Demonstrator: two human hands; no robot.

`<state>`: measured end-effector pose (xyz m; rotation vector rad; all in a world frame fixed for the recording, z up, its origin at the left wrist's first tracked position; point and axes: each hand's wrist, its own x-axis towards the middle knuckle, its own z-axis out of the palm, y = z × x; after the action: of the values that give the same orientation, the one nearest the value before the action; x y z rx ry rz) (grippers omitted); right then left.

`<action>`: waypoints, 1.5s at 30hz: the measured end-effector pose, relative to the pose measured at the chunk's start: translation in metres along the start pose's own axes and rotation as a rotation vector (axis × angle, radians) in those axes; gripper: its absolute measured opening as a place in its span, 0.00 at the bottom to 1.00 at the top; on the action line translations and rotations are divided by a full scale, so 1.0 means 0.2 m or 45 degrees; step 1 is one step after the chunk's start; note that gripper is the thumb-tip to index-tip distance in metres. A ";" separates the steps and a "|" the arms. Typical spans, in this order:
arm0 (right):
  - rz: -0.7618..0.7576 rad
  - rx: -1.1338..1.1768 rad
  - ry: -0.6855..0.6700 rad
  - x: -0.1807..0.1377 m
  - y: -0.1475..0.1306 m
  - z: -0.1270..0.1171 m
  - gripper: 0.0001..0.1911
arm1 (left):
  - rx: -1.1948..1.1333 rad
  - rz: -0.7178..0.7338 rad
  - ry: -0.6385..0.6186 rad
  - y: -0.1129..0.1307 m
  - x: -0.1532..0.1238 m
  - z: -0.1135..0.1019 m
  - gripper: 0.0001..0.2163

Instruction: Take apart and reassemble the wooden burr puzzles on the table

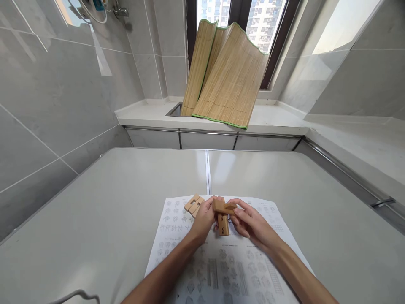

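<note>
One wooden block (220, 207), long axis sideways

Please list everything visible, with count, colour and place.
Bar-shaped wooden blocks: count unclear, brown, in hands
Notched wooden blocks: count unclear, tan, sheet's far left
Printed paper sheet: one, white, on table
Smooth table: one, grey, under sheet
Folded bamboo mat: one, green-edged tan, on counter
Smooth counter: one, white, beyond table
Metal basin: one, grey, beside mat
Framed window: one, dark brown, behind mat
Tiled walls: several, grey, both sides
Metal wall fitting: one, grey, upper left
Thin cable: one, grey, lower left
Left hand: one, bare, holding blocks
Right hand: one, bare, holding blocks
</note>
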<state>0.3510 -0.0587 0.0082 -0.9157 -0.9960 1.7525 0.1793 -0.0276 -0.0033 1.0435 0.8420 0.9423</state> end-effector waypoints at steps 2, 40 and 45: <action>-0.032 -0.069 -0.031 0.00 0.00 0.00 0.22 | -0.083 0.034 -0.004 0.00 0.01 -0.01 0.22; -0.135 0.619 0.051 -0.01 -0.02 -0.17 0.09 | -0.561 -0.300 -0.316 -0.01 0.04 -0.06 0.19; -0.284 0.919 0.276 0.03 -0.01 -0.26 0.07 | -0.521 -0.311 -0.319 -0.01 0.03 -0.07 0.17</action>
<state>0.3949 -0.0396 -0.0122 -0.4871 -0.2619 1.5997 0.1697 -0.0180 -0.0088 0.6681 0.5237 0.7181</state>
